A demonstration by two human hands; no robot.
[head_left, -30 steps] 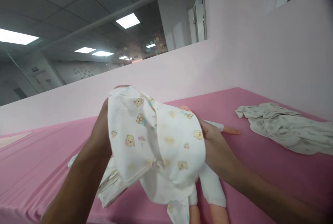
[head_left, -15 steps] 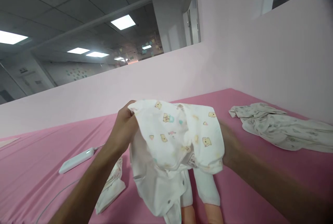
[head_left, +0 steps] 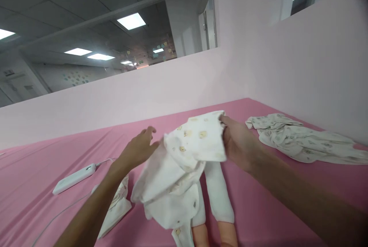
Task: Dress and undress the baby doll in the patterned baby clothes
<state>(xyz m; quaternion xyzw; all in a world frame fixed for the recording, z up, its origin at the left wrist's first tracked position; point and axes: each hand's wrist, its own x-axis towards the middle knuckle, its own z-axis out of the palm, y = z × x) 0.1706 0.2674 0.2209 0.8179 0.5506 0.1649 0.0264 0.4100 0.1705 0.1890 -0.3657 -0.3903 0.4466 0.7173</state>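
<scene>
A white baby garment with small bear prints (head_left: 192,143) hangs over a doll (head_left: 218,201) that lies on the pink table (head_left: 273,201). My right hand (head_left: 235,141) grips the garment's upper edge. My left hand (head_left: 139,149) is at the garment's left side, fingers stretched out, touching or just off the cloth. The doll's white-clad legs and bare feet stick out towards me; its upper body is hidden under the cloth.
A crumpled pale printed garment (head_left: 299,141) lies at the right near the pink wall (head_left: 287,67). A white power bank (head_left: 73,178) with a cable lies at the left. A small folded printed cloth (head_left: 116,205) sits by my left forearm.
The garment came down from in front of me onto the doll. My left hand has let go of it and opened. My right hand still grips the cloth.
</scene>
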